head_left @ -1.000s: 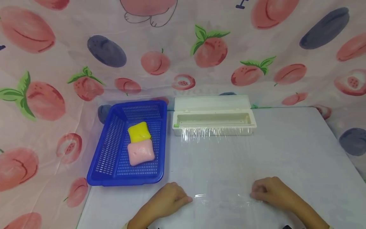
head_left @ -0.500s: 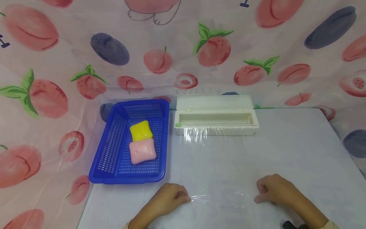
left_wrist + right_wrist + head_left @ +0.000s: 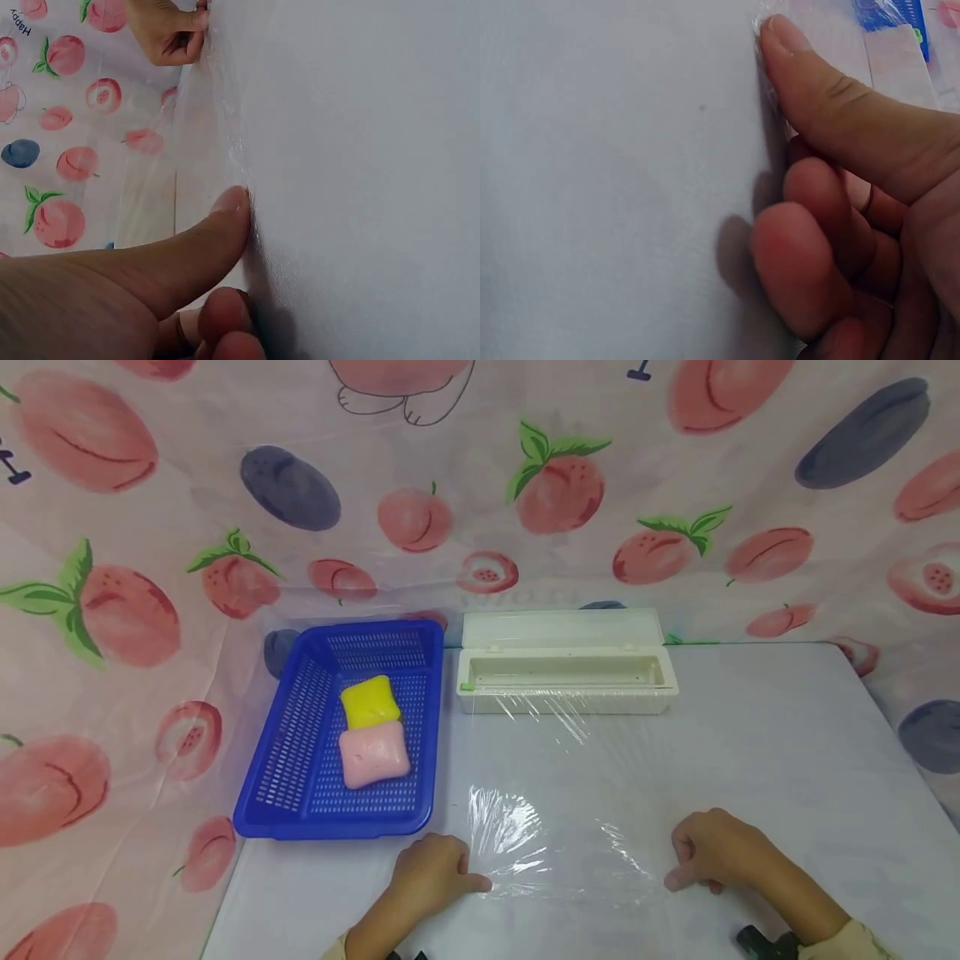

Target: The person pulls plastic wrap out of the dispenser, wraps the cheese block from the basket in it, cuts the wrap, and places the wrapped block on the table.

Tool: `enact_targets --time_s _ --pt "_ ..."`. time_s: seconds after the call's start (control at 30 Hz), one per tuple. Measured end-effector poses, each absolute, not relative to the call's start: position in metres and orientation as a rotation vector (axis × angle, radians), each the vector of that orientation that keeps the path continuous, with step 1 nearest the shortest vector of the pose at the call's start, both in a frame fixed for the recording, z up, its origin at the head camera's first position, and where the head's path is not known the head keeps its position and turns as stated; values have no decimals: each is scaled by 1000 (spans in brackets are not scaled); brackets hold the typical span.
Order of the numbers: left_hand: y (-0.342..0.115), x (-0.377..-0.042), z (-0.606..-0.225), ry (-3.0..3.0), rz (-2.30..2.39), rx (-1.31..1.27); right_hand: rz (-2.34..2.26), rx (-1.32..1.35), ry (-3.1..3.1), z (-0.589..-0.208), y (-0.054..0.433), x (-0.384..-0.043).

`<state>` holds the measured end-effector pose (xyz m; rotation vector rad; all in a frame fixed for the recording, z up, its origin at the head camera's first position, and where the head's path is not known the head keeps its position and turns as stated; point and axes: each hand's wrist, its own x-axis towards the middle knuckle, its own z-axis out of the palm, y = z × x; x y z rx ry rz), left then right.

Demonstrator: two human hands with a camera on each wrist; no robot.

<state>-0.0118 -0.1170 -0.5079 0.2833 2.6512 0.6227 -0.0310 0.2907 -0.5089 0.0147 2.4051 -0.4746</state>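
Note:
A sheet of clear cling film (image 3: 517,835) stretches from the white dispenser box (image 3: 570,702) toward the person, low over the table. My left hand (image 3: 435,875) pinches its near left corner; in the left wrist view the thumb (image 3: 231,206) lies against the film edge, with the other fingers curled below. At the near right corner, my right hand (image 3: 720,852) pinches the film between thumb and fingers. The right wrist view has that thumb (image 3: 787,45) on the crinkled film edge, with the remaining fingers curled close to the table. The box lid (image 3: 558,631) stands raised at the back.
A blue plastic basket (image 3: 258,793) stands left of the box, holding a yellow pillow-shaped item (image 3: 371,702) and a pink one (image 3: 373,755). The white-covered table (image 3: 787,743) ends at a fruit-printed curtain (image 3: 420,468). A black object (image 3: 757,942) shows by the right wrist.
My hands have moved slightly apart, the left one leftward. The film's near part now shows broad bright glints at the left, and the glints by the box have thinned.

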Motion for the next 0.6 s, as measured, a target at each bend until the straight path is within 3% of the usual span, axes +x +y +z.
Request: enact_targets --time_s 0.17,0.37,0.6 --pt "-120 -6 -492 2628 555 346 -463 15 2402 -507 290 -31" --pt "-133 -5 -420 2555 633 368 -456 31 2367 -508 291 -32" --pt "-188 -64 -348 2675 617 288 -455 17 2366 -507 290 -32"
